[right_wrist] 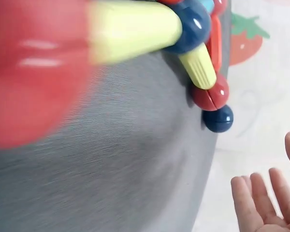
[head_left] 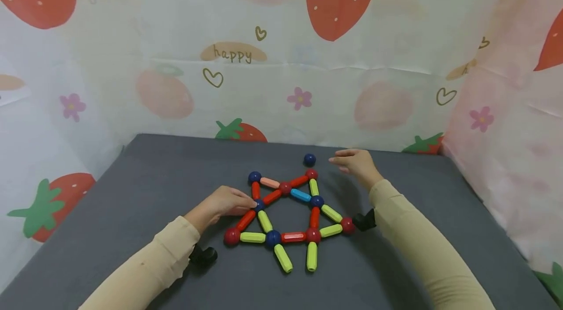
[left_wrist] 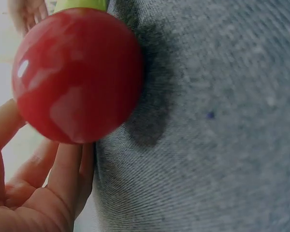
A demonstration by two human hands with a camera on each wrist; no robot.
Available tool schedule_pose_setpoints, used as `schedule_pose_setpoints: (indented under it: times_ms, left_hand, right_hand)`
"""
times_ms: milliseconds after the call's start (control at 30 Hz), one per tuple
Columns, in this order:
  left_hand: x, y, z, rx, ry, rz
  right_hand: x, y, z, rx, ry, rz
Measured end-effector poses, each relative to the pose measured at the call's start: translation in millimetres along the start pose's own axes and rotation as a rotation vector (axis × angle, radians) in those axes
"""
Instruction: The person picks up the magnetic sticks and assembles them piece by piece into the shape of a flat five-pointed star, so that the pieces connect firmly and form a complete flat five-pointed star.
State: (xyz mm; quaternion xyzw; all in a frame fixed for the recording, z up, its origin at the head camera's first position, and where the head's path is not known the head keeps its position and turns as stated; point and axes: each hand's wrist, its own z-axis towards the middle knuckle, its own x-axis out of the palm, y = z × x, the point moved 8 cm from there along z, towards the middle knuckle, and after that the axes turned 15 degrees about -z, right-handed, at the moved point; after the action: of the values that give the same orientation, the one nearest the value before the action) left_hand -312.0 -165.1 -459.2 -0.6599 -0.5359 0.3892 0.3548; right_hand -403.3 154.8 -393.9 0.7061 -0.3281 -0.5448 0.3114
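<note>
A flat framework of coloured building sticks and balls lies on the grey table. At its left side, my left hand (head_left: 226, 201) pinches a dark blue ball (head_left: 259, 205); in the left wrist view the large red ball (left_wrist: 77, 75) hides the fingertips. My right hand (head_left: 358, 163) hovers at the far right with fingers loosely extended and holds nothing. Nearest to it is a loose dark blue ball (head_left: 310, 160), just behind the framework's red corner ball (head_left: 311, 174). Two yellow-green sticks (head_left: 283, 258) point out from the framework's near side.
The grey table (head_left: 167, 168) meets a strawberry-print cloth (head_left: 281, 80) at the back, with the same cloth at both sides. A red ball (head_left: 348, 225) forms the framework's right corner, close to the black wrist camera (head_left: 365, 221) under the right sleeve.
</note>
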Motion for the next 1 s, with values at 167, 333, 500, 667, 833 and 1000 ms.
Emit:
schedule_pose_setpoints:
  times_ms: [167,333,500,667,833,1000]
  left_hand:
    - [-1.4,-3.5,2.7,0.008,-0.021,0.010]
    - [-2.0,-2.5,2.8,0.018,-0.015,-0.044]
    - [-2.0,0.4,-0.3,0.023,-0.007,-0.048]
    - [-1.4,2.4,0.3,0.011,-0.002,-0.072]
    - [-2.4,0.7,0.7,0.003,-0.003,-0.062]
    - [-2.5,2.2,0.1,-0.005,0.005,-0.068]
  right_hand:
    - [7.4,16.4,27.3,-0.044,-0.042,-0.069]
    - [23.8,16.6,48.6,-0.064,-0.033,-0.090]
    - [39.5,8.7,64.2,-0.035,-0.005,-0.074]
    - [47.5,10.0,71.2,-0.038,0.034,-0.116]
    - [49.8,21.2,70.8,-0.075,0.065,-0.173]
    - [54.1,19.7,71.6,-0.048,0.064,-0.238]
